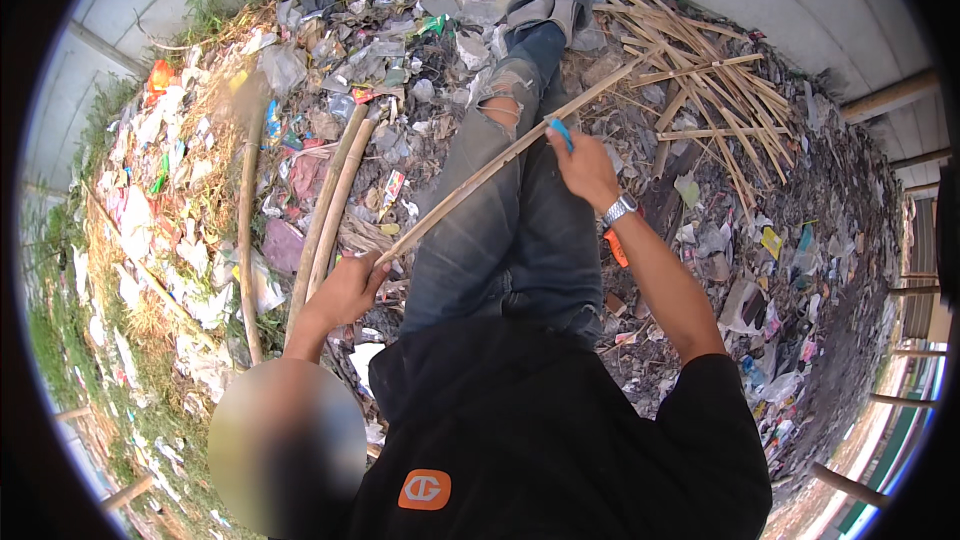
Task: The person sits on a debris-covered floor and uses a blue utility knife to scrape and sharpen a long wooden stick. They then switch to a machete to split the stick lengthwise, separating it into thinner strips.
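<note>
Bamboo strip (470,189) slants over person's legs (465,255); left hand (345,292) pinches near end between fingers; right hand (588,168) curls fingers round blue object (561,134) at strip. Thin strips (700,70) heaped ahead-right look already split; poles (343,202) at left look whole.

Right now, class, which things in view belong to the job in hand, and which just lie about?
Job: long wooden strip, in left hand; blue object, in right hand; strip pile, probably; poles, perhaps.

Apparently lying about: purple sheet; orange plastic.
</note>
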Available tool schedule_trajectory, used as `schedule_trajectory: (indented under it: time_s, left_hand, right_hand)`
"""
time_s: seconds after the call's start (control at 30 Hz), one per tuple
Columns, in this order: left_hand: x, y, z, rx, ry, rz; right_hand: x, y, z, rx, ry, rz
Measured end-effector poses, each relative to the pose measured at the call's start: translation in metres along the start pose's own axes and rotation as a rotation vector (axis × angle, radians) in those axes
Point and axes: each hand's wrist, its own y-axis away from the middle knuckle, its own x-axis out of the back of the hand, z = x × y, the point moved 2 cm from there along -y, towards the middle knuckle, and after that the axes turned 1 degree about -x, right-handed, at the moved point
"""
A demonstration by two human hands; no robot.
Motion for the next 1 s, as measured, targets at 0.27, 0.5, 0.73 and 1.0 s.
schedule_trajectory:
  time_s: [0.27, 0.5, 0.73, 1.0]
  left_hand:
    - [0.013, -0.026, 0.012, -0.037, -0.003, 0.030]
    - [0.018, 0.033, -0.039, 0.037, -0.034, -0.036]
    - [0.007, 0.032, -0.036, 0.150, 0.120, -0.131]
    - [0.037, 0.005, -0.023, 0.092, -0.036, -0.143]
  right_hand:
    - [-0.004, -0.012, -0.035, 0.137, 0.001, 0.020]
    - [0.093, -0.076, 0.230, -0.727, -0.669, 0.524]
    - [0.104, -0.033, 0.096, -0.383, -0.660, 0.323]
    - [0.004, -0.030, 0.036, -0.391, -1.323, 0.150]
